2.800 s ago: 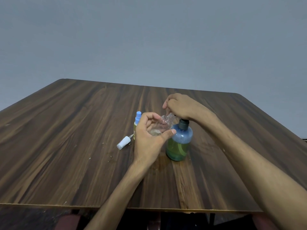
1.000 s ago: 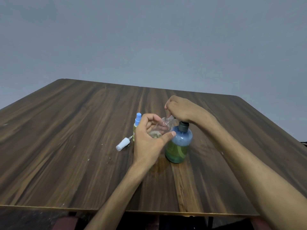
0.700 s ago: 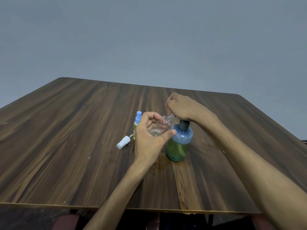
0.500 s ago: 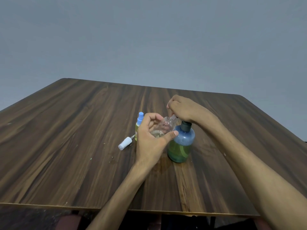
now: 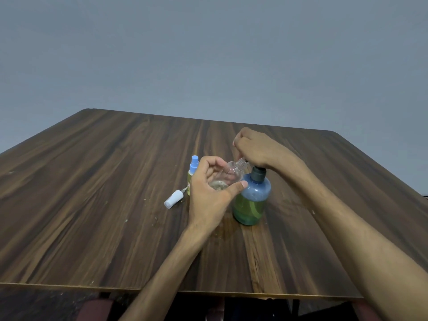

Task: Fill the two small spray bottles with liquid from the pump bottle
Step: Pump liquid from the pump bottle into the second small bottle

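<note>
Left hand (image 5: 209, 200) grips one clear, uncapped small plastic spray bottle (image 5: 228, 176), neck tilted up-right toward the pump. Right hand (image 5: 253, 148) curls over the pump of one upright blue-green pump bottle (image 5: 252, 200). Second spray bottle, blue-capped (image 5: 192, 173), stands behind; one white sprayer cap (image 5: 173, 199) lies on the wooden table (image 5: 92, 181).

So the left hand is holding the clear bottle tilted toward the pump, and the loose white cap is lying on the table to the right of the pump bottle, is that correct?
Not quite. The head view shows the white cap lying on the table to the left of the pump bottle, beside the blue-topped spray bottle. The rest holds: the left hand holds the clear bottle tilted toward the pump.
</note>
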